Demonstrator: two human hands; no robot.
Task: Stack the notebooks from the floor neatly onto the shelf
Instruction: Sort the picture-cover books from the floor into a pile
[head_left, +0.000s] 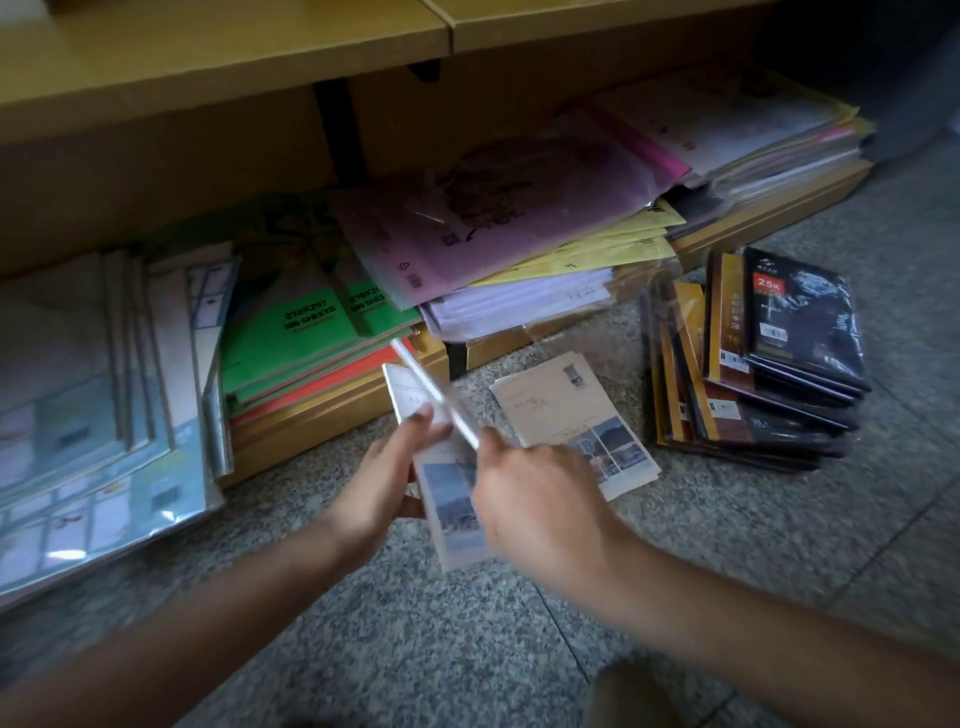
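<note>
- Down on the stone floor (467, 649) before the low shelf (322, 410), the likeliest mishap is a slip. The left hand (384, 478) holds a small stack of notebooks (449, 504) by one side only, thumb on top and fingers curled beneath. The glossy covers could fan out and slide apart if the stack tips.
- The right hand (535, 499) has its fingers curled round the lower end of a thin notebook (434, 387), which stands edge-on and tilted above the stack. Blur hides how firm that hold is. Laid on crooked, the thin notebook would leave the stack ragged and harder to carry.
- The shelf is already crowded with green pads (291, 332), pink sheets (493, 223) and wrapped packs (78, 389), some overhanging its front edge. A careless push could knock these loose or leave the new stack leaning.
- The small stack lies between the two hands, against the left palm and just beside the right knuckles. Whether the thin notebook touches its top I cannot tell.
- Pale notebooks (561, 405) lie flat on the floor just beyond the right hand, apart from it.
- A dark pile (769, 364) of plastic-wrapped notebooks sits well off to the right, near the shelf's end.
</note>
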